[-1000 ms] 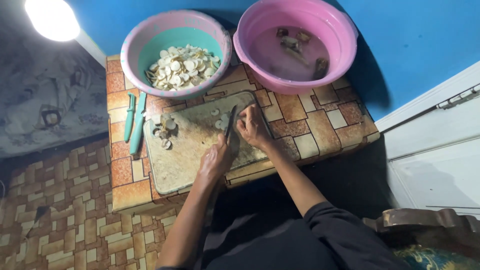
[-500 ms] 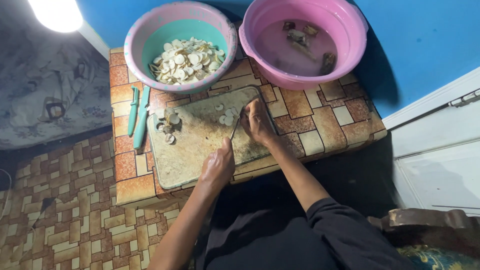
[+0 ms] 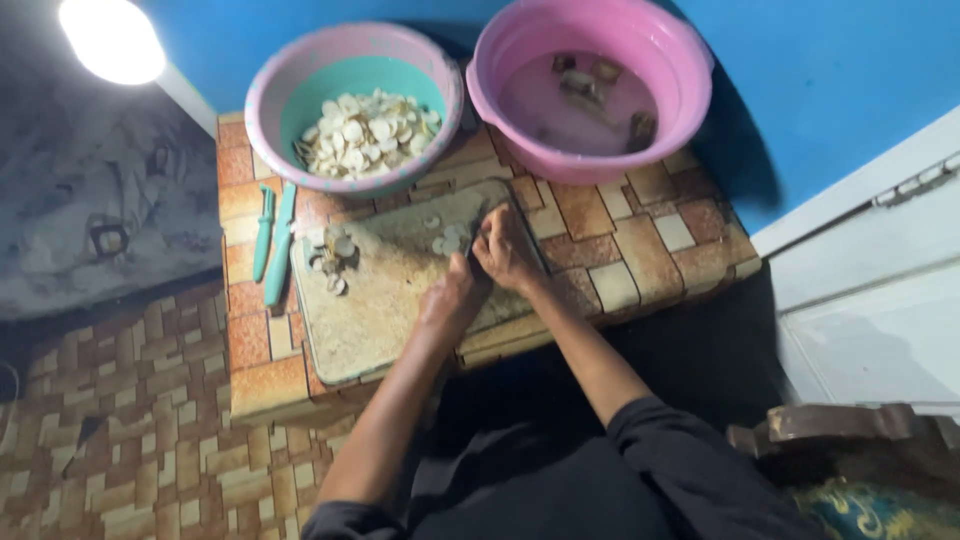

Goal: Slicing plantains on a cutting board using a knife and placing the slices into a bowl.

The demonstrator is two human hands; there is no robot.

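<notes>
A worn cutting board [image 3: 375,310] lies on a low tile-patterned table [image 3: 640,250]. My left hand [image 3: 450,300] grips a dark knife [image 3: 478,232] whose blade points away from me. Just to its right, my right hand [image 3: 508,252] presses down on a small piece that my fingers hide. A few pale slices [image 3: 448,240] lie beside the blade. A small pile of slices and scraps [image 3: 335,258] sits near the board's left edge.
A pink-rimmed teal bowl [image 3: 275,90] of pale slices stands at the back left. A pink basin [image 3: 690,70] with water and several brown pieces stands at the back right. Two teal-handled tools [image 3: 272,240] lie left of the board. A bright lamp [image 3: 110,38] shines top left.
Both hands stay at the far right of the board, and the left hand with the knife has shifted slightly against the right. The view has tilted a little.
</notes>
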